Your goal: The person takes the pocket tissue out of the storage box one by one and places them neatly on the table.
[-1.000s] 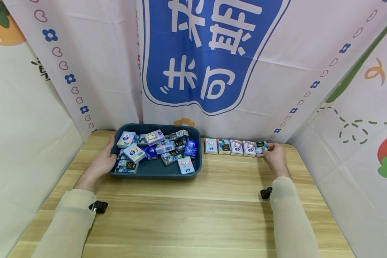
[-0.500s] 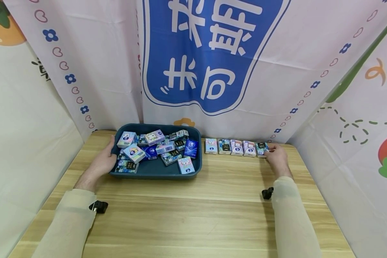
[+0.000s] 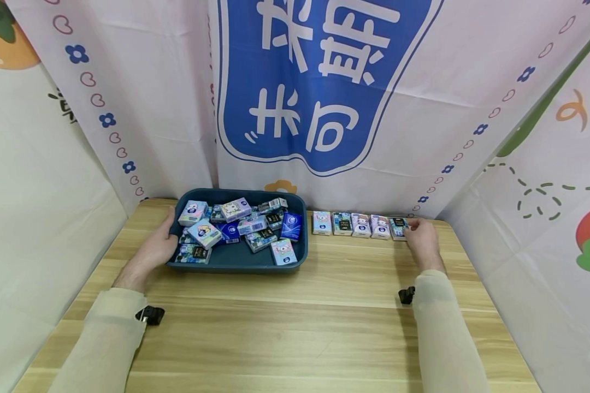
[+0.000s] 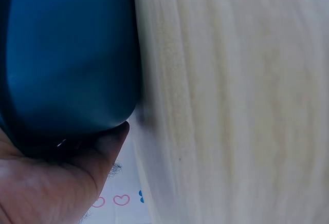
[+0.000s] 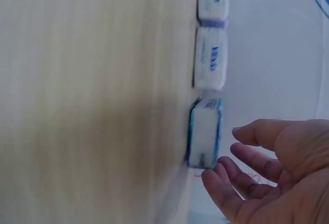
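Several small tissue packs stand in a row along the table's back edge, from a light-blue pack (image 3: pixel 322 223) to a dark floral pack (image 3: pixel 399 229) at the right end. My right hand (image 3: pixel 423 243) is at that end pack. In the right wrist view, the hand's relaxed fingers (image 5: pixel 221 190) are spread, one fingertip by the pack's near corner and the thumb apart from it. My left hand (image 3: pixel 153 248) holds the left end of a dark teal tray (image 3: pixel 246 268). Beneath the rim, some of its fingers are hidden. Mixed tissue packs (image 3: pixel 205 233) lie loosely in the tray.
A printed cloth (image 3: pixel 187 98) hangs directly behind the tray and the row. Side cloths (image 3: pixel 536 229) flank the wooden table (image 3: pixel 275 333). The tray's right wall stands close to the row's first pack.
The dark floral pack has settled into line at the row's right end. My right hand has shifted slightly right and loosened its fingers from it. The left hand and tray stay put.
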The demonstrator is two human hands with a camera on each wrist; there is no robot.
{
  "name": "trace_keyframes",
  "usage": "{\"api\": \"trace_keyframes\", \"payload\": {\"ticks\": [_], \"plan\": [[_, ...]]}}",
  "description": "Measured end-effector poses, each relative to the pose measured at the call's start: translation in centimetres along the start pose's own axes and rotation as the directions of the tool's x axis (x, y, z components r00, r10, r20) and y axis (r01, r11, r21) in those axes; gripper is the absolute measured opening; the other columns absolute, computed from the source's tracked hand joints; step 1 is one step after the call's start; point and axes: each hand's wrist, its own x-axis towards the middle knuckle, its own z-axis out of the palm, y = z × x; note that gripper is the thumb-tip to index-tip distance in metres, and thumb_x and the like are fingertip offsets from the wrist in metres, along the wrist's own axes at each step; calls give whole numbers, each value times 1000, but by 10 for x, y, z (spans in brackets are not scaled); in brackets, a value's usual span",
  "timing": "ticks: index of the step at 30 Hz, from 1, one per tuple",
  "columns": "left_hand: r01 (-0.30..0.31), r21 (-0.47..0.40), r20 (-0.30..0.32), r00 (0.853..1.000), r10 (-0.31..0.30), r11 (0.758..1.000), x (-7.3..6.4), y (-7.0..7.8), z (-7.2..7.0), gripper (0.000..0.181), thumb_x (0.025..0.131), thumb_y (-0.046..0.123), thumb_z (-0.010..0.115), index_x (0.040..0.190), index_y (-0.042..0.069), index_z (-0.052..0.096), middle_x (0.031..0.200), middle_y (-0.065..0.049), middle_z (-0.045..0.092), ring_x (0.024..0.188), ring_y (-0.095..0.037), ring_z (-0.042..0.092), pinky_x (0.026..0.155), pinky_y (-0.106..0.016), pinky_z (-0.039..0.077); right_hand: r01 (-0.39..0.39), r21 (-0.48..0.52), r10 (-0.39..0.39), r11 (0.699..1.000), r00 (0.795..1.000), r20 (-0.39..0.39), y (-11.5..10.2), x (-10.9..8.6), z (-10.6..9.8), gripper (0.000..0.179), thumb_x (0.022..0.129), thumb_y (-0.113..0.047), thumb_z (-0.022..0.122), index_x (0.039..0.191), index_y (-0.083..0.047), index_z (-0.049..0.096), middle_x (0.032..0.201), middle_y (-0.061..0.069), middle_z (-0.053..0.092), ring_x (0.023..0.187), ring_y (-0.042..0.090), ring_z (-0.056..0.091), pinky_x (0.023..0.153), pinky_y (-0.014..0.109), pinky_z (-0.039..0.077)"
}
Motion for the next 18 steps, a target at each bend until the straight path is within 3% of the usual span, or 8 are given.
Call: {"api": "trace_keyframes", "payload": {"ticks": [9,18], "plan": [[16,-12,4,1000,-16,1000,2,-2,-1,78,121,10,24,183,16,-23,192,-25,-23,180,-61,-12,146,-80,0,153,25,-152,988,987,-45,-29,-21,5,48,117,-16,65,156,11,64,152,37,69,140,51,68,123,64,60],[9,6,3,1000,-9,1000,1,-1,-1,78,122,11,24,183,18,-23,192,-26,-22,179,-62,-10,146,-80,1,264,82,-264,961,964,-11,-66,-43,30,48,117,-16,66,158,10,63,158,36,67,149,53,66,129,64,58]]}}
